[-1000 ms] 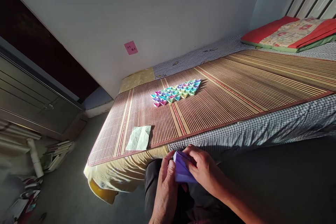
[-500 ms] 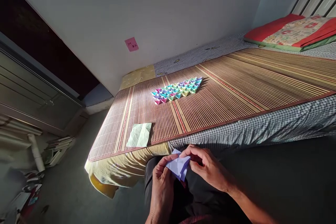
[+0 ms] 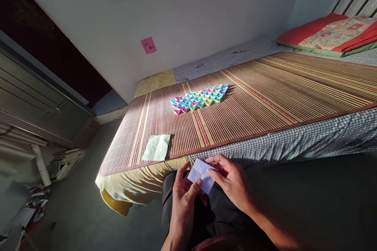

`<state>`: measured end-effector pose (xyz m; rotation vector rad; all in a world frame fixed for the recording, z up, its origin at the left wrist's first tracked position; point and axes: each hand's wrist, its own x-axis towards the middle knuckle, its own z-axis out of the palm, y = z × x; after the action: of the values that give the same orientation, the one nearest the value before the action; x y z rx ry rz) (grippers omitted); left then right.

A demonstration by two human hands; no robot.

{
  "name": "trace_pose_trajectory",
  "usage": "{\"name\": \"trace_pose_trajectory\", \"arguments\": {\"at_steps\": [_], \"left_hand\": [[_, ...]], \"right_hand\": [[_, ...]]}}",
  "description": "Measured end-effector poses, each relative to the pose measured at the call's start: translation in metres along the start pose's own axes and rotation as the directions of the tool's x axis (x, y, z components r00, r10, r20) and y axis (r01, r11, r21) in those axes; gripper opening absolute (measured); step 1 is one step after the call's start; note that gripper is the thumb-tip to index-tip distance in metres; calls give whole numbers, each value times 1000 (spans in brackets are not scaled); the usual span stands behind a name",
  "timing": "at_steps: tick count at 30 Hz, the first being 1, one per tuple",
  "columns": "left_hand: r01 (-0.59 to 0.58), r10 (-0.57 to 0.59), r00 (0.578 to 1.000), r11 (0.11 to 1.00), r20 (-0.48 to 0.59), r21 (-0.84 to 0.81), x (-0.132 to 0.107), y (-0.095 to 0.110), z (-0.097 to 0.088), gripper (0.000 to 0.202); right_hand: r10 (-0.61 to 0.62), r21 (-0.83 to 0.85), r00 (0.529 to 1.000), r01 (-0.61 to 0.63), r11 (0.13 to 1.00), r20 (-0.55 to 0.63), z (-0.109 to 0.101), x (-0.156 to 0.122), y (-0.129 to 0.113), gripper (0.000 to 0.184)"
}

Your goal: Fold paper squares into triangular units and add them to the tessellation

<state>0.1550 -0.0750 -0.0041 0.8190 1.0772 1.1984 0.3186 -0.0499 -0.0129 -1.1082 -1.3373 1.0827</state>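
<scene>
Above my lap, both hands hold a folded lilac origami paper (image 3: 203, 171), its creased square face turned up. My left hand (image 3: 184, 196) grips the near left side, thumb on top and fingers behind. On the right side, my right hand (image 3: 231, 180) pinches the paper with its thumb over the face and fingers under the edge. Nearby on the bed mat lies a creased pale green paper square (image 3: 157, 147). Farther back stand several small folded paper boats (image 3: 200, 101) in pink, teal, yellow and purple, set in close rows.
A bamboo mat (image 3: 253, 98) covers the bed, with a checked sheet (image 3: 312, 135) hanging over its front edge. Folded red floral bedding (image 3: 332, 35) lies at the far right. On the wall is a pink note (image 3: 149, 45); a stack of books (image 3: 66, 164) sits on the floor at left.
The lilac paper has gone from a tilted shape with a hanging flap to a flatter square facing up. My left thumb has shifted onto its face, and my right thumb now lies across it.
</scene>
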Motion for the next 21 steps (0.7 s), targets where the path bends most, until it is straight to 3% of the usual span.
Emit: {"name": "trace_pose_trajectory", "arguments": {"at_steps": [3,7,14,17,21], "left_hand": [[37,-37,999,998,3,51,4,-4,-1,31],[52,-53,999,993,10,110,4,-2,-1,35],[49,-98,979,964,180,260,-3,4,3,37],[43,-83,980,975,180,216,-2,4,2,36],[-12,1,993,995,114,96,4,8,2,40]], "right_hand": [[14,1,999,-14,1000,49,1,-1,-3,19],[81,-59,978,-71,996,190,0,5,-11,20],[135,-6,990,-135,991,45,-2,15,-9,45],[125,-7,991,-125,992,38,-4,15,-8,47],[93,-65,985,-85,994,142,-5,14,-7,47]]}}
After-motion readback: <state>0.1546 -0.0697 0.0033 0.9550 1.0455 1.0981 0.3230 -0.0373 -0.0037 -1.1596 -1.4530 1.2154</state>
